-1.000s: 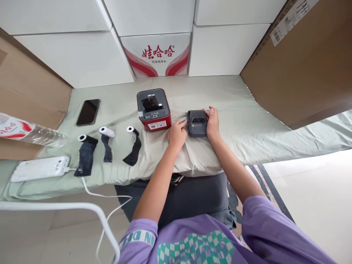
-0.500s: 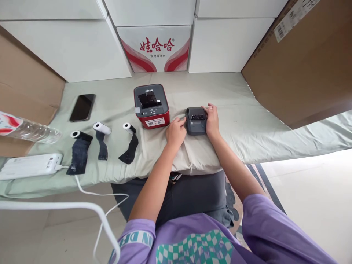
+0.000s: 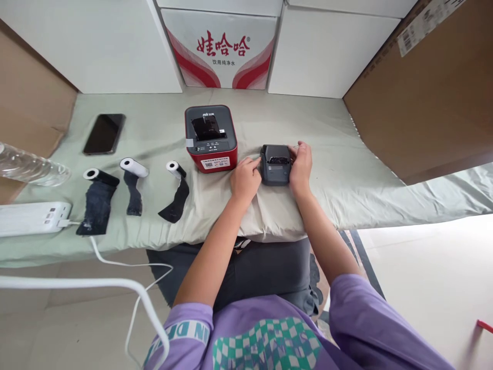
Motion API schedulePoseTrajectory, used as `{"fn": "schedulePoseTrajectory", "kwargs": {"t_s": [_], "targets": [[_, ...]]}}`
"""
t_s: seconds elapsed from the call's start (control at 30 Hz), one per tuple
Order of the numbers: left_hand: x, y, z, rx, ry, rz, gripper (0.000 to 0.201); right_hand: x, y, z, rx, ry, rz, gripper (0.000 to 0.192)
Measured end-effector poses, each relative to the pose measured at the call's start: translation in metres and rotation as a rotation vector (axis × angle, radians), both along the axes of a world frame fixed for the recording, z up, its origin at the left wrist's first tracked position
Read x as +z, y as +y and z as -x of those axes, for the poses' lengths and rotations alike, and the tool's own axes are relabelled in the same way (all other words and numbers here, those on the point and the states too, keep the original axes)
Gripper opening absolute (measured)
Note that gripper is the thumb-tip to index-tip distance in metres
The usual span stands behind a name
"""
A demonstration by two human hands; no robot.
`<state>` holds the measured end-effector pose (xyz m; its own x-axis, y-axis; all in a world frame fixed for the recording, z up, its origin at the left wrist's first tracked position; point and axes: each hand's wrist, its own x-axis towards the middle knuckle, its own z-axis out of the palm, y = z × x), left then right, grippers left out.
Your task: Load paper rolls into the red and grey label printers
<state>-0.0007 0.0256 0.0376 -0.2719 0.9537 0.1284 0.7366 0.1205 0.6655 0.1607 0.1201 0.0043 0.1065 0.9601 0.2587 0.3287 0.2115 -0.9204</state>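
Head view: both hands sit at a small grey printer [image 3: 275, 164] near the middle of a green cloth [image 3: 346, 169] spread over the table. Left hand [image 3: 244, 180] lies at the printer's 9 o'clock side, fingers curled, thumb and forefinger pressing its left edge. Right hand [image 3: 301, 165] cups the 3 o'clock side, fingers wrapped over the far right corner, so the printer is gripped between the two hands. It rests flat on the cloth, lid up.

Just beside it, at its 10 o'clock, stands a red printer [image 3: 210, 137], apart from the grey one. Further out at 9 o'clock lie three paper rolls [image 3: 133, 167] in a row, each with a dark strip trailing toward the near edge. A phone [image 3: 104, 134] lies face up at 10 o'clock, well apart. A power bank [image 3: 33, 218] with a white cable sits at the far left edge, and a water bottle [image 3: 33, 168] lies beyond it. White boxes [image 3: 323, 51] and a red-printed carton [image 3: 220, 49] stand at 12 o'clock.
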Motion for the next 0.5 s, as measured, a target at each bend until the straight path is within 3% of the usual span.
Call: {"fn": "schedulePoseTrajectory", "kwargs": {"t_s": [0.2,0.5], "targets": [[0.0,-0.001,0.001,0.038,-0.057,-0.014,0.051,0.021,-0.019,-0.009,-0.131,-0.093,-0.169,0.057],[-0.001,0.002,0.002,0.031,-0.098,0.023,0.046,0.024,-0.009,-0.009,0.134,0.095,-0.149,0.059]]}}
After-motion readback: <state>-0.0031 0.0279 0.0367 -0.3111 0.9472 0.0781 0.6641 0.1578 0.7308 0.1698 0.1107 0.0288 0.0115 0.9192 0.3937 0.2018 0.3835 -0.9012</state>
